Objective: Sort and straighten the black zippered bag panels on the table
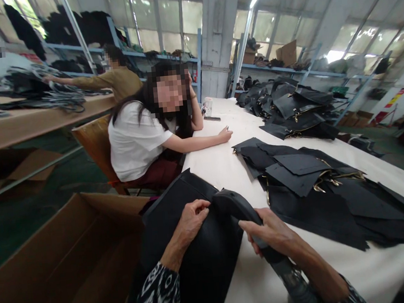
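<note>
At lower centre, the right hand grips a hose handle over a black sheet; the left hand curls there (pinching, I cannot tell). Seemingly mid-pass, the work calls for a steady sheet. Beyond, right, black pieces lie on the desk.

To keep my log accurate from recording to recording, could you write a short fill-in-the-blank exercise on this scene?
1. The person's left hand is at the black panel, while the curved tool is in the ____ one.
2. The open box on the person's left is made of ____.
3. The nearest co-worker, seated at the table, wears a ____ top.

Missing words: right; cardboard; white.
</note>
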`<act>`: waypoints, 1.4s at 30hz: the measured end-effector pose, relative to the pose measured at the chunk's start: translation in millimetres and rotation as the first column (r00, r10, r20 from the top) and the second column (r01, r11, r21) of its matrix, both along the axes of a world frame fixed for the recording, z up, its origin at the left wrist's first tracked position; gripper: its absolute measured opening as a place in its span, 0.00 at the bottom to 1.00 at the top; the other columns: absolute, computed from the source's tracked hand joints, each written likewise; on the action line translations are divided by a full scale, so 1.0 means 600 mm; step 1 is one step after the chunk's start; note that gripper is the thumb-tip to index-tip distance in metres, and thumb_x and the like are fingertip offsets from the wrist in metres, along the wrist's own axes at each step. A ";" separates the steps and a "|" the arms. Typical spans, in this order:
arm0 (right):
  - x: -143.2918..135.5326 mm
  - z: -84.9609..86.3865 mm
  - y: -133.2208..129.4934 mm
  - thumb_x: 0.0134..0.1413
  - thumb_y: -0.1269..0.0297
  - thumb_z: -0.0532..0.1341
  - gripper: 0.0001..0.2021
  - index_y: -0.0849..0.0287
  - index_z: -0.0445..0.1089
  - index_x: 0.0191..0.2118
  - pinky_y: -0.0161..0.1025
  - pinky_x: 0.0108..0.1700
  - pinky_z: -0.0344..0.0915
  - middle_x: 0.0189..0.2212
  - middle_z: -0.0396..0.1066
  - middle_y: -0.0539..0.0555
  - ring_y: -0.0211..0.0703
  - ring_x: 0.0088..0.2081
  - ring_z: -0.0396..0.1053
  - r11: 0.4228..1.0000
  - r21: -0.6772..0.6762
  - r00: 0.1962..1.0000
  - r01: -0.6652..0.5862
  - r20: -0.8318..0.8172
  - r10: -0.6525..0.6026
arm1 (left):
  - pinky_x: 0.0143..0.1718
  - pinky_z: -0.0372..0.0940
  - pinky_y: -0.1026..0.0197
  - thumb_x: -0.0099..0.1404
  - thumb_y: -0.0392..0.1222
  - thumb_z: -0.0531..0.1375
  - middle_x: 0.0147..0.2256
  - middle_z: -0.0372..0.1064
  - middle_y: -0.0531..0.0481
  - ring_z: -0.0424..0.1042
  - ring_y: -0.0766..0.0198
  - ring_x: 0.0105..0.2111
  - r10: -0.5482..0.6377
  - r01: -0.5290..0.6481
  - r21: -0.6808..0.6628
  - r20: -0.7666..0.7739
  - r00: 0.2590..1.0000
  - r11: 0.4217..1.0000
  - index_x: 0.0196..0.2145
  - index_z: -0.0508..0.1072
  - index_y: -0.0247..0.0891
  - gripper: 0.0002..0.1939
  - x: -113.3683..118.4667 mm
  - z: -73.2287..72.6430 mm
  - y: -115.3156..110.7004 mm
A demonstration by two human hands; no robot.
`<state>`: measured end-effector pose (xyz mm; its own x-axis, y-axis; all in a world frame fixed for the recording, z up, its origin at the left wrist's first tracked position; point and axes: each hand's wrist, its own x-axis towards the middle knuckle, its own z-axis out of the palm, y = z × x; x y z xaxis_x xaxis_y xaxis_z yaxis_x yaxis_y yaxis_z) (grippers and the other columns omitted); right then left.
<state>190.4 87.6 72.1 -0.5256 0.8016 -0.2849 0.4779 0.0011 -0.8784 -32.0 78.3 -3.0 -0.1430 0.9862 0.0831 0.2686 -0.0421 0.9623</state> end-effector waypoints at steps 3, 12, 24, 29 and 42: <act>0.004 0.019 0.007 0.55 0.55 0.58 0.15 0.61 0.62 0.25 0.30 0.16 0.63 0.15 0.64 0.47 0.36 0.15 0.65 0.997 0.027 0.997 0.071 -0.009 -0.070 | 0.34 0.58 0.62 0.55 0.40 0.54 0.29 0.65 0.50 0.64 0.65 0.30 0.015 -0.015 0.004 -0.029 0.999 1.000 0.36 0.74 0.32 0.13 0.000 -0.002 -0.002; 0.029 0.040 -0.025 0.55 0.54 0.58 0.15 0.59 0.60 0.26 0.30 0.17 0.63 0.14 0.64 0.46 0.35 0.15 0.65 0.993 0.060 0.994 0.098 0.045 -0.100 | 0.33 0.59 0.63 0.56 0.39 0.54 0.29 0.66 0.50 0.65 0.65 0.30 0.049 -0.047 0.026 -0.071 0.996 0.999 0.34 0.75 0.33 0.13 0.001 -0.006 -0.001; 0.097 0.038 -0.059 0.57 0.54 0.57 0.15 0.59 0.59 0.26 0.32 0.20 0.65 0.15 0.64 0.46 0.37 0.16 0.65 0.993 0.059 0.986 0.099 0.129 -0.106 | 0.36 0.60 0.62 0.56 0.41 0.54 0.33 0.71 0.48 0.69 0.61 0.33 0.055 -0.056 -0.006 -0.117 0.992 0.998 0.35 0.75 0.35 0.14 0.002 -0.007 -0.002; 0.102 0.018 -0.094 0.58 0.58 0.55 0.12 0.59 0.59 0.27 0.29 0.19 0.61 0.15 0.65 0.46 0.35 0.17 0.65 0.999 0.022 0.974 0.049 0.220 -0.053 | 0.34 0.60 0.63 0.57 0.42 0.54 0.32 0.71 0.49 0.68 0.62 0.31 0.055 -0.054 0.012 -0.150 0.987 0.998 0.35 0.76 0.35 0.14 0.003 -0.007 0.001; 0.079 0.001 -0.043 0.55 0.55 0.57 0.13 0.60 0.61 0.29 0.31 0.16 0.64 0.19 0.65 0.47 0.37 0.16 0.67 0.997 0.048 0.991 0.062 0.113 -0.067 | 0.30 0.57 0.63 0.56 0.42 0.53 0.26 0.67 0.53 0.64 0.65 0.27 0.079 -0.072 0.035 -0.318 0.945 0.997 0.34 0.74 0.36 0.13 0.018 0.010 -0.009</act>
